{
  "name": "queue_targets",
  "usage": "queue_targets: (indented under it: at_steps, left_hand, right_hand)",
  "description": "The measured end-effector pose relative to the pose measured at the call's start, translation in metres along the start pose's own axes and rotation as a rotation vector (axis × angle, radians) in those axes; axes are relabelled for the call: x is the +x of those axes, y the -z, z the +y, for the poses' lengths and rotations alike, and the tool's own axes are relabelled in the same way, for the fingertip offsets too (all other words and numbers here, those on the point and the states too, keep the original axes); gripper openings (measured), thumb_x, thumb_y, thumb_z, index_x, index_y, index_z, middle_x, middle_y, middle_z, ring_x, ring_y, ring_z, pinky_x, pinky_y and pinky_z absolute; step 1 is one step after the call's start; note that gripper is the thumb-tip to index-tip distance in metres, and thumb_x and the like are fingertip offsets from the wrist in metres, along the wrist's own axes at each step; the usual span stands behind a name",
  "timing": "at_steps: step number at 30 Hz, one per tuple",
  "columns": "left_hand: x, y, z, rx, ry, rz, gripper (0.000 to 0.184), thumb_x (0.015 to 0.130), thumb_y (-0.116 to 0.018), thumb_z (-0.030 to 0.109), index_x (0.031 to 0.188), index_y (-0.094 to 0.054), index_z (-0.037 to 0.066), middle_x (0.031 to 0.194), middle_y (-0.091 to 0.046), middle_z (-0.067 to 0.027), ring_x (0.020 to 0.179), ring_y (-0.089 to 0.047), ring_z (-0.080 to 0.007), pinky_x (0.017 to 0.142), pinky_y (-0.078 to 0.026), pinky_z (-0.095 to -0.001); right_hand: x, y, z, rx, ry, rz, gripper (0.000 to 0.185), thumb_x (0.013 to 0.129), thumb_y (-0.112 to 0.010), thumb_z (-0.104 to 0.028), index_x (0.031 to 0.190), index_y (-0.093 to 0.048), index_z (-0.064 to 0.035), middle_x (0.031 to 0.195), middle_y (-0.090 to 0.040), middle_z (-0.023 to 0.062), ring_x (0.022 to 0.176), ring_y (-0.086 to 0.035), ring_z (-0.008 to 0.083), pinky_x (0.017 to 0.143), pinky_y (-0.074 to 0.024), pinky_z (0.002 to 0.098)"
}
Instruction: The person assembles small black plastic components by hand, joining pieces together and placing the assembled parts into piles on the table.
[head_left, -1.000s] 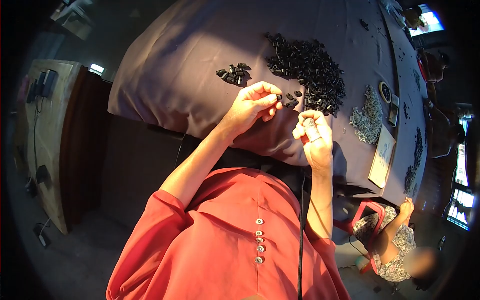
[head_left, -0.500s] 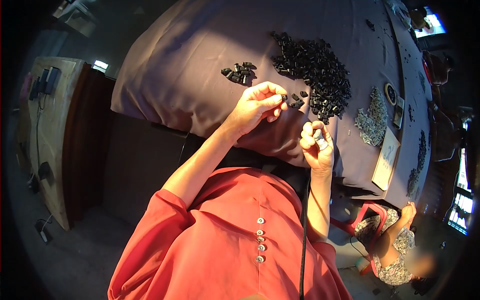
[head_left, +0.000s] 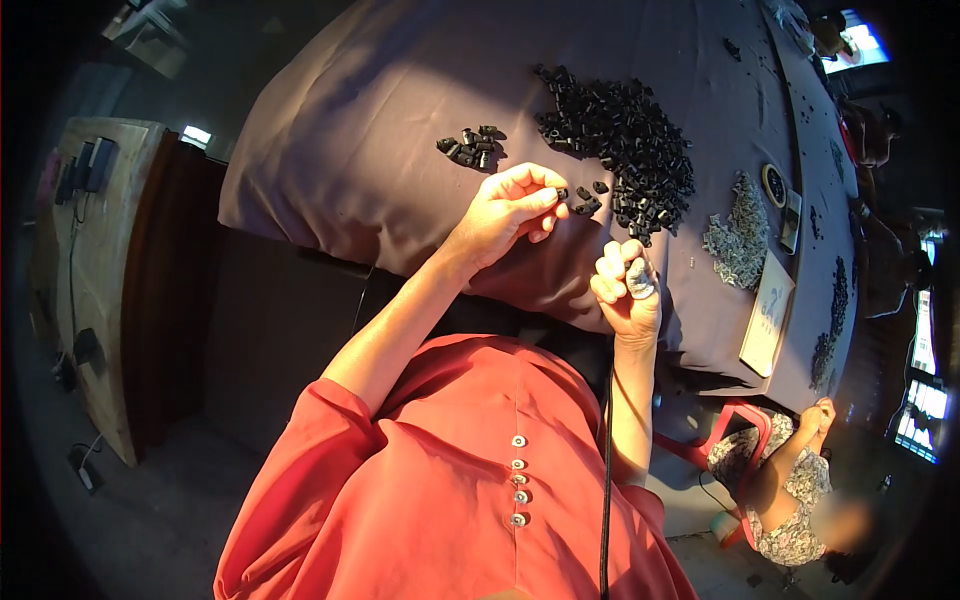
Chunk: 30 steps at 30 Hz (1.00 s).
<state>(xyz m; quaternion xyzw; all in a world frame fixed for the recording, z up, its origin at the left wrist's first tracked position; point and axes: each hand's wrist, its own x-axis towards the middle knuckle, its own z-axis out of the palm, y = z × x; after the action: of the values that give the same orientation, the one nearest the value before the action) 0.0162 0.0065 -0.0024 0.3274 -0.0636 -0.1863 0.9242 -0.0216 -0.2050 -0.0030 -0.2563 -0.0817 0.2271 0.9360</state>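
Note:
My left hand (head_left: 512, 212) is over the front part of the cloth-covered table, pinching a small black plastic piece (head_left: 562, 194) between thumb and fingertips. Beside it lie a few loose black pieces (head_left: 588, 204). My right hand (head_left: 628, 290) is at the table's near edge with its fingers curled in. A whitish-grey wrapping (head_left: 640, 278) appears to cover its thumb; whatever the fingers hold is hidden. Just beyond this hand spreads a large heap of black pieces (head_left: 650, 165). A smaller group of black pieces (head_left: 470, 148) sits beyond my left hand.
To the right are a pile of small silvery-grey parts (head_left: 738, 240), a pale board (head_left: 768, 315) and a round dark-faced object (head_left: 773, 185). Another person (head_left: 790, 470) sits at the lower right by a red chair (head_left: 745, 420). A wooden table (head_left: 115, 300) stands left.
The whole view has shifted slightly. My right hand has turned a little, showing more of the grey-wrapped thumb. The left hand keeps its pinch on the black piece.

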Motion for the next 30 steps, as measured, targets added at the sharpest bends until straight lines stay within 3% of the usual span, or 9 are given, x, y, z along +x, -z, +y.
queue_targets:
  at_steps: [15, 20, 24, 27, 30]
  left_hand:
    - [-0.001, 0.0, 0.0, 0.022, -0.004, 0.006, 0.012, 0.087, -0.054, 0.008, 0.098, -0.056, 0.005, 0.082, -0.059, -0.0067, 0.063, -0.051, -0.0088, 0.053, -0.039, -0.0203]
    - [-0.001, 0.0, 0.0, 0.05, 0.014, 0.006, 0.013, 0.086, -0.055, 0.008, 0.098, -0.057, 0.004, 0.082, -0.06, -0.0065, 0.064, -0.052, -0.0082, 0.053, -0.039, -0.0198]
    - [-0.002, 0.0, 0.0, 0.068, 0.016, 0.001, 0.013, 0.086, -0.055, 0.008, 0.098, -0.057, 0.003, 0.083, -0.06, -0.0063, 0.064, -0.052, -0.0078, 0.053, -0.039, -0.019]
    - [-0.001, 0.0, 0.0, 0.1, 0.003, -0.002, 0.012, 0.087, -0.055, 0.008, 0.098, -0.058, 0.003, 0.082, -0.06, -0.0058, 0.064, -0.052, -0.0076, 0.052, -0.039, -0.0184]
    - [-0.001, -0.002, 0.002, 0.129, -0.001, -0.007, 0.012, 0.087, -0.054, 0.008, 0.097, -0.058, 0.002, 0.08, -0.059, -0.005, 0.063, -0.051, -0.0073, 0.051, -0.039, -0.018]
  right_hand:
    - [0.0, 0.002, 0.001, -0.023, 0.022, 0.016, 0.015, 0.084, -0.059, -0.011, 0.097, -0.057, -0.0043, 0.083, -0.051, 0.0097, 0.066, -0.051, 0.0147, 0.057, -0.0414, 0.0267]
    - [-0.001, -0.004, 0.003, -0.085, 0.011, 0.085, 0.014, 0.084, -0.056, -0.004, 0.098, -0.056, -0.0028, 0.087, -0.056, 0.0107, 0.07, -0.055, 0.0159, 0.063, -0.0475, 0.0286]
    - [0.011, -0.029, 0.004, -0.368, 0.014, 0.313, 0.013, 0.087, -0.051, -0.002, 0.098, -0.055, 0.0024, 0.082, -0.057, 0.0095, 0.067, -0.057, 0.0149, 0.064, -0.0492, 0.0262]
    - [0.03, -0.047, 0.001, -0.713, 0.047, 0.384, 0.013, 0.086, -0.051, -0.001, 0.098, -0.055, 0.0031, 0.078, -0.058, 0.0078, 0.065, -0.058, 0.0135, 0.064, -0.0486, 0.0236]
    - [0.044, -0.048, 0.008, -0.83, 0.034, 0.404, 0.013, 0.085, -0.053, -0.002, 0.097, -0.055, 0.0037, 0.078, -0.061, 0.0087, 0.063, -0.058, 0.0119, 0.061, -0.0481, 0.0222]
